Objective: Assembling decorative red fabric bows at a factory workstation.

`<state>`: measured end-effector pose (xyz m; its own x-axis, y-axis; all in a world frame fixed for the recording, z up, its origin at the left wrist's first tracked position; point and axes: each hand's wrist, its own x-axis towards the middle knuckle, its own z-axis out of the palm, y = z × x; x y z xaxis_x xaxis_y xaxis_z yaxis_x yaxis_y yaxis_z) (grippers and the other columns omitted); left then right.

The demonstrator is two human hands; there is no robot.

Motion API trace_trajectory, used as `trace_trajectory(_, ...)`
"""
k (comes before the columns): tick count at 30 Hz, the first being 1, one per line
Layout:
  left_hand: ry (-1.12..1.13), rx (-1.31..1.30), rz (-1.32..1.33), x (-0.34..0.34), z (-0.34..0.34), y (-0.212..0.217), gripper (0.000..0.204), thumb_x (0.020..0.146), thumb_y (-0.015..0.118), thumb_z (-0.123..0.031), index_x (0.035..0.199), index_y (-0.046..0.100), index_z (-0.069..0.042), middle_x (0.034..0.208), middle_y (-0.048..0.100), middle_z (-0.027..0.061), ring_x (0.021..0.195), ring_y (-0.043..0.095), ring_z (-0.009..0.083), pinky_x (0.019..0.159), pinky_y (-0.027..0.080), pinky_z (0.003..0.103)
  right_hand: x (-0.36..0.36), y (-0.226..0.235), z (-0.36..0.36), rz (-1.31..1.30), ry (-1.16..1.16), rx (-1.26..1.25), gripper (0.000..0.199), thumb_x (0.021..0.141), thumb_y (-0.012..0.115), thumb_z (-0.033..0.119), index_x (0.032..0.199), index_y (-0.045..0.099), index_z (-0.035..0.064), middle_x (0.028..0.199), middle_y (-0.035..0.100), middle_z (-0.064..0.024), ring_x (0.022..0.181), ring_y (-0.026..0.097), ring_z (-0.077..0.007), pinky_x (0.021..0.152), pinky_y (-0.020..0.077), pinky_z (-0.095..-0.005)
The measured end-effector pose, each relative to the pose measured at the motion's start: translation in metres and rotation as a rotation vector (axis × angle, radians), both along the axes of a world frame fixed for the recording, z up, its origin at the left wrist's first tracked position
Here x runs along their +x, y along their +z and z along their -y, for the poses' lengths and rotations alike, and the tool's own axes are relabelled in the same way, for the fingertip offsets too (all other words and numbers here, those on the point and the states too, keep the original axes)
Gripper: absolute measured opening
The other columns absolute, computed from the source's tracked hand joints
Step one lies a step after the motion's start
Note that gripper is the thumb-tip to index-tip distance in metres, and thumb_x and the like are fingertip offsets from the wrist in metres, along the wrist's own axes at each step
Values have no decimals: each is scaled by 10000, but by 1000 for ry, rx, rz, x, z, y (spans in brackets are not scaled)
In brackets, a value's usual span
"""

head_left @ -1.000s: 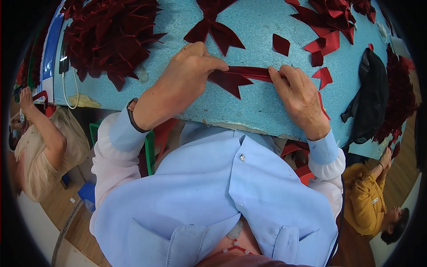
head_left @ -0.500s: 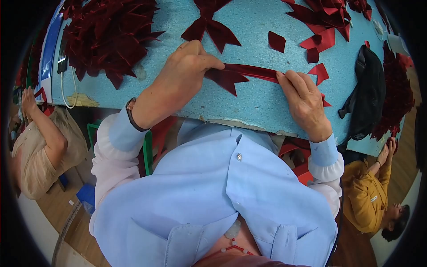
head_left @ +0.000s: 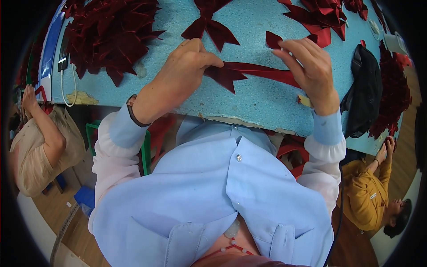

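A dark red velvet ribbon (head_left: 262, 71) with a notched end stretches across the blue tabletop near its front edge. My left hand (head_left: 184, 66) pinches it by the left part, fingers closed, and the notched tail (head_left: 229, 79) hangs below the fingertips. The ribbon's right end runs behind my right hand (head_left: 313, 69), which is raised with fingers curved and the thumb slightly apart. Its fingertips are over a small dark red scrap (head_left: 272, 39); I see no clear grip on it. A small yellowish piece (head_left: 305, 100) shows beside the right wrist.
A large heap of red ribbon pieces (head_left: 109, 38) is at left, with a dark red bow (head_left: 208, 22) ahead and more pieces (head_left: 324, 15) at far right. A black bag (head_left: 365, 91) lies at right. Co-workers sit left (head_left: 44, 142) and right (head_left: 367, 191).
My right hand has let go of the ribbon's right part and moved up and slightly right, toward the small scrap. My left hand keeps its pinch in nearly the same place.
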<state>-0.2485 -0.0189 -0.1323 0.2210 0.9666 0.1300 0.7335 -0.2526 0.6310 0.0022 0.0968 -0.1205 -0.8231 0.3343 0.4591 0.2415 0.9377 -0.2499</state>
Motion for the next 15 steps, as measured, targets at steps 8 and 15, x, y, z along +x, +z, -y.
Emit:
trace_trajectory(8, -4, -38, 7, -8, -4, -7, 254, 710, 542, 83, 870, 695, -41, 757, 530, 113, 777, 533, 266, 693, 454, 345, -67, -36, 0, -147, 127, -211, 158, 767, 686, 99, 889, 622, 20, 758, 631, -100, 609, 618, -220, 502, 473, -288)
trace_trajectory(15, -19, -160, 176, -28, -21, -3, 217, 734, 590, 62, 909, 676, -34, 772, 563, 106, 720, 557, 232, 643, 459, 310, -86, -52, 12, -92, 107, -74, 173, 762, 664, 33, 914, 584, 9, 665, 582, -87, 553, 589, -221, 475, 463, -299)
